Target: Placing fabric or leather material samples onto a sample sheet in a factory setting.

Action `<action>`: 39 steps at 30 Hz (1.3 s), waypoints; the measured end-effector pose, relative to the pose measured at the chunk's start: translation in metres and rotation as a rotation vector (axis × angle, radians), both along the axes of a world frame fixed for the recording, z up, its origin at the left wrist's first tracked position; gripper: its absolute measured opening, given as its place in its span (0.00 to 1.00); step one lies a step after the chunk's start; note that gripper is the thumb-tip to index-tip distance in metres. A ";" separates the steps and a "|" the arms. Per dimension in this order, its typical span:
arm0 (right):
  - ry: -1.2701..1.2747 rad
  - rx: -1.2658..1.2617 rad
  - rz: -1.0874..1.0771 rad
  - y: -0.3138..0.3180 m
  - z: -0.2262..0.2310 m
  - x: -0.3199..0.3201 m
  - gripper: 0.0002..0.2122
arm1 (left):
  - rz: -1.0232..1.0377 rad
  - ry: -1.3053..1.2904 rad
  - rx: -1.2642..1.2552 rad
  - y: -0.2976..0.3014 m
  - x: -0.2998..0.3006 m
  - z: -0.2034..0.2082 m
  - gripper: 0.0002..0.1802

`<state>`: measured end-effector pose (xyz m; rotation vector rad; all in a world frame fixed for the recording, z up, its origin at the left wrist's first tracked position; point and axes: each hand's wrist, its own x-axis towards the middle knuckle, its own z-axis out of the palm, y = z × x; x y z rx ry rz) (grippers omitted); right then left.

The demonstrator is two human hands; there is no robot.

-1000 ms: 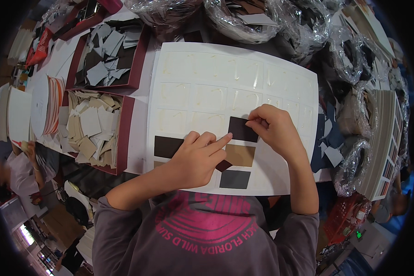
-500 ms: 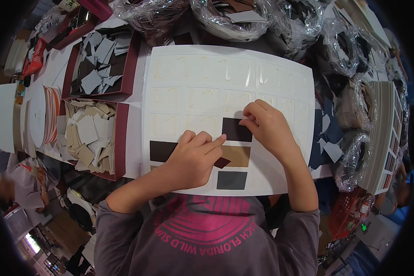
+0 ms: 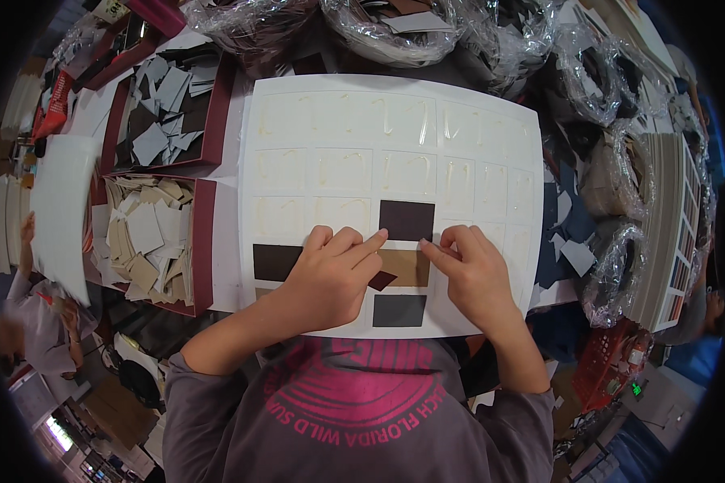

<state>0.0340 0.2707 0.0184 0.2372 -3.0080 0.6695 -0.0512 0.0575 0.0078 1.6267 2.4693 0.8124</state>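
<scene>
A white sample board (image 3: 290, 181) with rows of glue-marked rectangles lies in front of me. My left hand (image 3: 338, 278) rests on it with curled fingers, a dark red swatch (image 3: 383, 280) sticking out from under them. Its index fingertip touches the lower left corner of a dark purple swatch (image 3: 407, 220), which lies flat on the board. At that swatch's lower right corner is my right hand (image 3: 475, 274), thumb and fingers drawn together. Below sit a tan swatch (image 3: 407, 267) and a grey swatch (image 3: 399, 311). A dark brown swatch (image 3: 275, 262) is partly behind my left hand.
At left stand a maroon box of grey pieces (image 3: 165, 105) and one of beige pieces (image 3: 149, 233). Plastic-wrapped bundles (image 3: 395, 36) line the far side. Loose navy pieces (image 3: 564, 217) and stacked boards (image 3: 660, 225) are at right. Another person's hand (image 3: 29, 229) holds a white board (image 3: 60, 209).
My right hand has moved from the dark purple swatch's upper right corner down to its lower right one. My left hand stays. At far left, a white board has swung in over the ribbon spool.
</scene>
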 end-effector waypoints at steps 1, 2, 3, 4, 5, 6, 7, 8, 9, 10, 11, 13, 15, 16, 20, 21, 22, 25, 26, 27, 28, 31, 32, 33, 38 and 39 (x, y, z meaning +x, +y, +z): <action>0.000 0.001 -0.002 -0.001 0.000 0.003 0.14 | -0.002 0.000 0.001 0.001 0.000 0.000 0.07; 0.009 0.051 -0.017 -0.002 -0.001 0.006 0.17 | -0.005 -0.003 0.003 0.001 0.001 0.000 0.06; 0.019 0.102 -0.032 -0.003 -0.002 0.008 0.20 | -0.008 -0.006 0.004 0.000 0.001 0.000 0.06; 0.020 0.101 -0.034 -0.002 -0.003 0.009 0.20 | -0.010 -0.005 0.004 0.000 0.002 0.000 0.06; 0.045 0.124 -0.025 -0.001 -0.005 0.009 0.21 | -0.007 -0.019 -0.023 -0.001 0.003 0.001 0.06; 0.071 0.147 -0.016 0.000 -0.006 0.009 0.21 | -0.005 -0.034 -0.049 -0.001 0.003 0.001 0.06; 0.073 0.149 -0.019 0.000 -0.007 0.009 0.21 | -0.008 -0.031 -0.048 -0.001 0.004 0.001 0.06; 0.073 0.119 -0.022 0.001 -0.009 0.008 0.20 | -0.003 -0.028 -0.062 -0.001 0.004 0.001 0.06; 0.072 0.090 -0.024 0.001 -0.009 0.009 0.18 | 0.003 -0.025 -0.077 -0.001 0.005 0.001 0.06; 0.074 0.092 -0.025 0.002 -0.009 0.009 0.18 | 0.002 -0.023 -0.074 0.000 0.005 0.001 0.06; 0.033 0.024 -0.039 0.002 -0.009 0.010 0.18 | 0.002 -0.029 -0.080 0.000 0.005 0.002 0.06; -0.006 -0.044 -0.053 0.002 -0.011 0.008 0.18 | 0.002 -0.032 -0.084 -0.001 0.005 0.001 0.06; 0.106 0.038 -0.093 0.004 -0.012 -0.001 0.18 | -0.005 -0.053 -0.089 -0.001 0.004 0.001 0.06; 0.097 0.079 -0.116 0.002 -0.012 -0.004 0.21 | -0.003 -0.051 -0.089 -0.002 0.003 0.002 0.06; 0.096 0.131 -0.120 0.000 -0.014 -0.016 0.22 | 0.034 -0.185 -0.031 -0.009 -0.001 0.010 0.05; 0.100 0.125 -0.106 0.001 -0.014 -0.017 0.22 | 0.068 -0.276 0.009 -0.014 -0.002 0.013 0.05; 0.103 0.125 -0.102 0.002 -0.014 -0.017 0.19 | 0.085 -0.272 0.004 -0.018 -0.003 0.017 0.05; 0.087 -0.021 -0.159 0.005 -0.012 -0.013 0.20 | 0.419 -0.735 0.111 -0.043 -0.016 0.024 0.10; 0.108 -0.095 -0.200 0.003 -0.012 -0.012 0.21 | 0.437 -0.602 0.163 -0.056 -0.023 0.019 0.11; 0.107 -0.142 -0.224 0.002 -0.009 -0.007 0.21 | 0.448 -0.473 0.212 -0.069 -0.030 0.012 0.12; 0.095 -0.223 -0.258 -0.001 -0.008 -0.004 0.19 | 0.466 -0.435 0.184 -0.082 -0.037 0.010 0.14; 0.051 -0.352 -0.310 -0.011 -0.004 0.002 0.17 | 0.760 -1.007 0.565 -0.095 -0.036 0.000 0.10; 0.046 -0.363 -0.314 -0.014 -0.004 0.003 0.17 | 0.770 -1.001 0.563 -0.098 -0.038 -0.005 0.10; 0.041 -0.374 -0.319 -0.016 -0.005 0.003 0.17 | 0.788 -0.980 0.556 -0.102 -0.041 -0.011 0.09; 0.010 -0.422 -0.308 -0.020 -0.008 0.002 0.17 | 0.798 -1.013 0.529 -0.094 -0.044 -0.020 0.07; -0.004 -0.421 -0.328 -0.020 -0.005 0.002 0.16 | 0.799 -1.014 0.532 -0.090 -0.045 -0.020 0.07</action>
